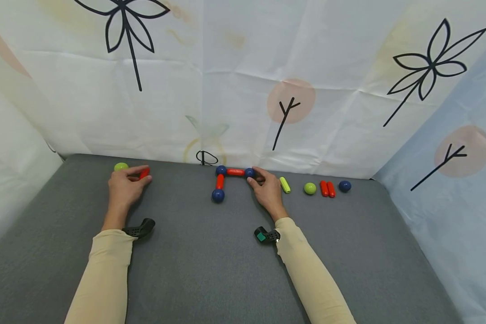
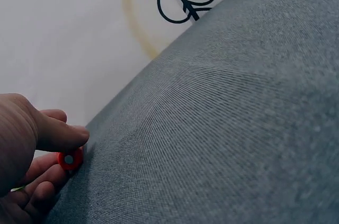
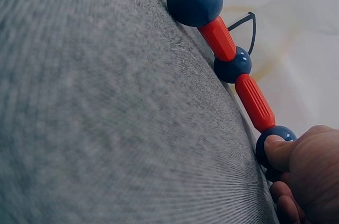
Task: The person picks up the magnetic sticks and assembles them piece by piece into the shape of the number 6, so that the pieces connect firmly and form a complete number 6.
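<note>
My left hand [image 1: 123,188] pinches a red rod [image 1: 144,173] between thumb and fingers; in the left wrist view its round end [image 2: 69,159] shows a pale centre. A green ball [image 1: 121,166] lies just behind that hand, partly hidden. Near the back of the table stands an L-shaped chain of three blue balls and two red rods: a corner ball [image 1: 221,170], a front ball [image 1: 218,195], a short rod [image 1: 220,181] and a sideways rod [image 1: 236,172]. With thumb and fingers my right hand [image 1: 269,192] holds the right-end blue ball [image 1: 249,173], still joined to its rod.
Right of my right hand lie a yellow-green rod [image 1: 285,185], a green ball [image 1: 309,188], two red rods [image 1: 327,189] side by side and a blue ball [image 1: 344,186]. A patterned white cloth [image 1: 243,112] hangs behind the grey table [image 1: 202,261].
</note>
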Tool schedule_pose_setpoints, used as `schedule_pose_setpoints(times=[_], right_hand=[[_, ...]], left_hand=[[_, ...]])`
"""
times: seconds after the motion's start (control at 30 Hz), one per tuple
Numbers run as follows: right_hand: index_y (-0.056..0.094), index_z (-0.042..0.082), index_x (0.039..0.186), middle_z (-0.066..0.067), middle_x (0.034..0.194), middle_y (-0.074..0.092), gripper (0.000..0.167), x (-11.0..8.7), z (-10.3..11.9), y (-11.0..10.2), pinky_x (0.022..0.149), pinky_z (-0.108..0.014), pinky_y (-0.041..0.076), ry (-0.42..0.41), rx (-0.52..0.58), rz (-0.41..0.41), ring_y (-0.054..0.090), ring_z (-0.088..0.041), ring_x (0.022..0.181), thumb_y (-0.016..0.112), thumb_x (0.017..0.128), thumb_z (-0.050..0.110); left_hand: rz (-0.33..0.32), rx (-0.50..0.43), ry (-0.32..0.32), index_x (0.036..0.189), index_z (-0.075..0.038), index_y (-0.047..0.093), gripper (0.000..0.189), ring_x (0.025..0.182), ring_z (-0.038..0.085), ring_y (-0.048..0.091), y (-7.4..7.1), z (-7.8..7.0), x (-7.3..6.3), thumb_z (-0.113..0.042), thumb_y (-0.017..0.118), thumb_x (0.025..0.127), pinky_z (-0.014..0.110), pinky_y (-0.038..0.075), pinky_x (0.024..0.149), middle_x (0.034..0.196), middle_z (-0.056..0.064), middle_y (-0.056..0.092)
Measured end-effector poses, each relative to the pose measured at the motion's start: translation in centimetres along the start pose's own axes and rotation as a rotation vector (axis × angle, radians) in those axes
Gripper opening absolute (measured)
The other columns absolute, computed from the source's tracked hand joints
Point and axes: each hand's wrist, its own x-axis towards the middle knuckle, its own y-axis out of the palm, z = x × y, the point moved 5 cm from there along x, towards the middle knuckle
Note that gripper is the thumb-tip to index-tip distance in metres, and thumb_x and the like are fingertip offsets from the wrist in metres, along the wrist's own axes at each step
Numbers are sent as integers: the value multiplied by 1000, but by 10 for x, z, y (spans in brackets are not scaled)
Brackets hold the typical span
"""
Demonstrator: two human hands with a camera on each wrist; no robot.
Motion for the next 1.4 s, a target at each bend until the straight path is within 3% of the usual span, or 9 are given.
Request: schedule_pose_setpoints(times=[0.27,0.47,0.67,1.03,1.4], right_hand=[[69,8,131,-18,112,71,40,1,0,0,85,-43,55,5,-5,-1,69,-29,99,77,93,16],[69,8,132,-18,110,71,40,0,0,0,85,-43,56,14,-4,2,69,-29,98,77,93,16],[69,8,131,-17,109,71,40,0,1,0,84,-43,56,15,-5,2,69,-28,97,77,93,16],[69,8,132,-18,112,71,40,1,0,0,85,-43,56,9,-2,1,69,-29,99,77,93,16],[68,9,133,-18,111,71,41,1,0,0,85,-44,56,11,-6,-3,69,-29,98,77,93,17]], left_hand=[[-8,-11,-14,129,-6,71,32,103,32,65,-1,-1,0,-13,68,98,29,46,75,119,24,69],[52,-194,-122,136,-5,66,37,100,8,58,-1,0,2,-17,64,101,16,45,77,131,20,64],[144,-279,-173,144,-7,58,42,106,7,56,-1,-6,1,-20,61,104,16,45,81,142,20,55],[475,-355,-66,150,-2,49,49,95,-5,59,20,-20,-2,-16,61,104,19,51,84,147,27,48],[703,-301,37,146,-3,55,49,110,18,65,46,-40,-12,-17,67,100,32,53,92,145,21,54]])
